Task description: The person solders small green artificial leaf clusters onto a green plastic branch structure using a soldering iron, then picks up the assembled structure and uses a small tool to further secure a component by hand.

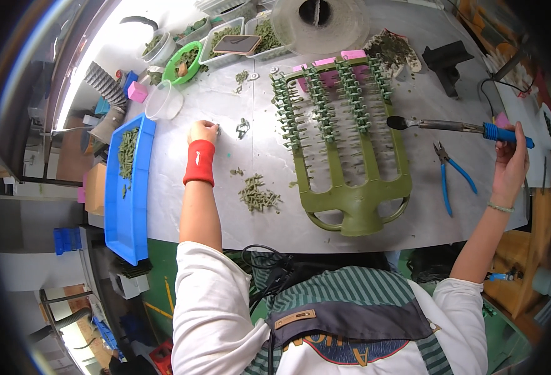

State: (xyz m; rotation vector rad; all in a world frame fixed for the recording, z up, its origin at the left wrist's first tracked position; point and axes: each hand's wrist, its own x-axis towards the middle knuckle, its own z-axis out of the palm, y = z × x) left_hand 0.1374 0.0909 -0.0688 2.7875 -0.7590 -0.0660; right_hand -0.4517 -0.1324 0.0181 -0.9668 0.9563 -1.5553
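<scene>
My left hand, with a red wristband, is closed above the table left of centre. Its fingers are pressed together, and whatever they may hold is too small to make out. A few small dark green pieces lie just right of it. My right hand grips the blue handle of a soldering iron, whose dark tip points left toward an olive-green pronged plastic frame. Rows of small green plastic parts line the frame's prongs. Below my left hand lies a pile of small green pieces.
Blue-handled cutters lie between the frame and my right forearm. A long blue tray holds green pieces at the left. Behind are a green basket, a phone on plastic tubs, a large roll and a black bracket.
</scene>
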